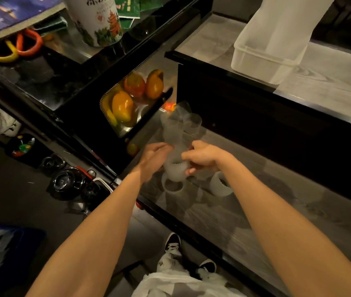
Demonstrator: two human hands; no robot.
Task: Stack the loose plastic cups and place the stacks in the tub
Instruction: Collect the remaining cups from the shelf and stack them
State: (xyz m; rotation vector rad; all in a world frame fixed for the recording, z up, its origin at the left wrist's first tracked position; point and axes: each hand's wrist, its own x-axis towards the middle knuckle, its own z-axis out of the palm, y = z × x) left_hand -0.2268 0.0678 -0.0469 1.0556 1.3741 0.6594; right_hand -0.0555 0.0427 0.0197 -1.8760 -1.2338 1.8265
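In the head view both hands meet in the centre of the frame, over the bench (266, 200), a grey wood-grain surface with a black front edge. The left hand (155, 160) has its fingers bent around the left side of a stack of cups (173, 146); the right hand (204, 157) grips the same stack from the right, fingers curled around its lower part. The stack is translucent plastic and is held tilted, the open end towards the person and the other end pointing up the frame (how many cups are in it I cannot tell).

Just below the hands a loose cup (171, 187) is on the bench, and a second loose cup (221, 185) lies to its right, near the right wrist. A few more clear cups (191, 123) are close together just above the stack.

The tub (262, 58), white and translucent, stands at the upper right of the frame on a higher surface (330, 82), well apart from the hands; something tall and translucent rises from it, and I cannot tell what it is.

Left of centre is a clear pack of fruit (134, 99), orange and red; at the upper left are scissors (16, 46) with orange and yellow handles, beside a printed can (99, 20).
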